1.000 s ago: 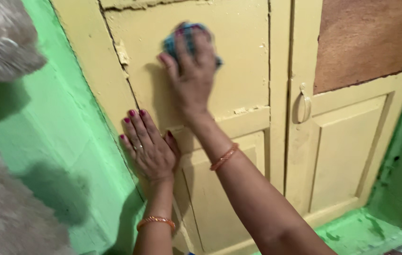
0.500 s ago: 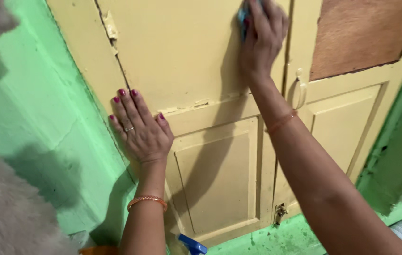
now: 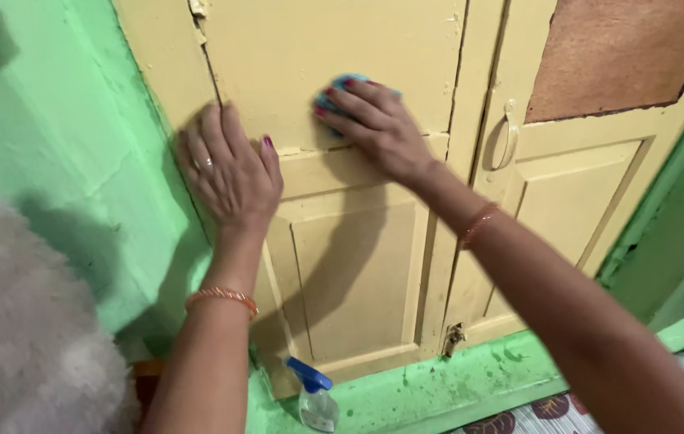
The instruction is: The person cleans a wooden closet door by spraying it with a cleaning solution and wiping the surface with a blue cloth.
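A pale yellow double-leaf wooden door [image 3: 358,265] is filling the middle of the view, its paint cracking and flaking along the frame at the upper left. A bright green wall [image 3: 77,145] is flanking it on the left, and a green sill [image 3: 454,386] is running under its lower edge. One brown unpainted panel [image 3: 615,56] is showing in the upper part of the right leaf, one curved handle [image 3: 505,137] is sitting near that leaf's inner edge, and one small latch [image 3: 453,337] is hanging at the foot of the seam between the leaves. One spray bottle [image 3: 315,398] with a blue trigger head is standing at the bottom edge of the left leaf. A pale furry mass [image 3: 20,345] is occupying the lower left corner.

Two hands are showing, each wrist wearing one orange bangle. The left hand [image 3: 229,173] is lying flat and open against the left edge of the left leaf, fingers spread and pointing up, gripping nothing. The right hand [image 3: 378,128] is reaching in from the lower right, arm extended, fingers pressing one blue cloth [image 3: 335,92] against the left leaf just above its middle rail; the cloth is mostly hidden under the fingers.
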